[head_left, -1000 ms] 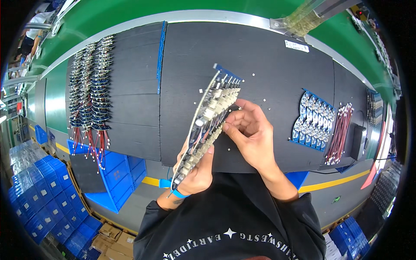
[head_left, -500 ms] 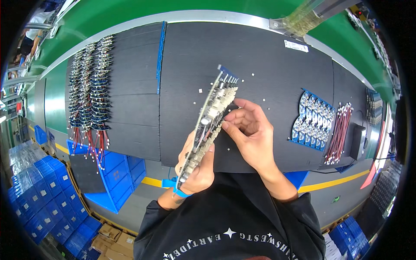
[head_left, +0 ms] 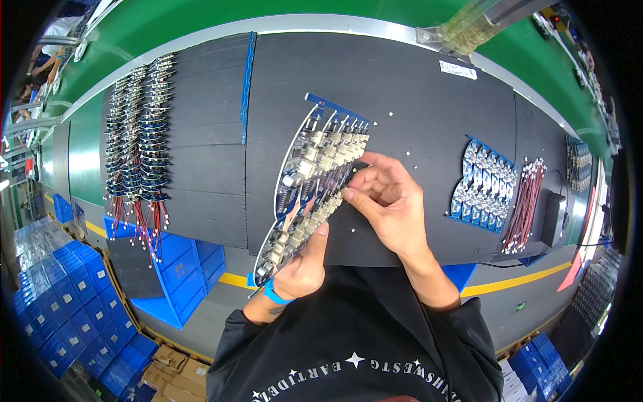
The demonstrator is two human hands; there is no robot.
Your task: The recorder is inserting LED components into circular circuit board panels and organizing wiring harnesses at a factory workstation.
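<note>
White lettering and stars (head_left: 355, 360) are arching across a black sweatshirt (head_left: 375, 301) at the near side of the black mat (head_left: 321, 67). A white label (head_left: 458, 70), its marks too small to read, is lying on the mat's far right part. Unreadable white tags (head_left: 82, 285) are showing on blue crates (head_left: 100, 269) left of the mat. A small green sign (head_left: 520, 307) is marking the floor (head_left: 492, 315), right of the mat's near edge.

Lower left, we list blue crates (head_left: 74, 295), stacked and labelled in white; below them, cardboard boxes (head_left: 171, 375). Left of lower centre: one blue bin (head_left: 194, 281). Lower right, we record a yellow line (head_left: 516, 281) on a grey floor (head_left: 492, 308), with a small green sign (head_left: 520, 307). Right: one black box (head_left: 554, 220). Upper right, we enter a white label (head_left: 458, 70) and a metal post (head_left: 499, 19), partly wrapped in yellowish film.
</note>
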